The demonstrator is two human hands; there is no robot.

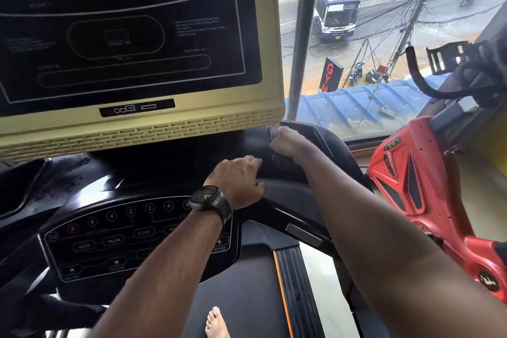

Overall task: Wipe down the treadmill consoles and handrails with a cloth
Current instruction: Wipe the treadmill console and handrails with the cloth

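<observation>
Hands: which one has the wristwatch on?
The left hand, nearer the camera, on the console rim; the watch sits on its wrist. The right hand, farther up under the display corner, has a bare wrist.

Below the beige-framed dark treadmill display screen (137, 35) sits the black plastic console (82, 186) with its oval button panel (109, 239). Under the screen's lower right corner, the right hand (288, 143) is fisted round a blurred dark greyish cloth (274, 130). Lower still, the left hand (238, 181), wearing a dark wristwatch (210, 199), curls over the console's ridge. Right of the screen stands a red exercise bike (411, 186).
</observation>
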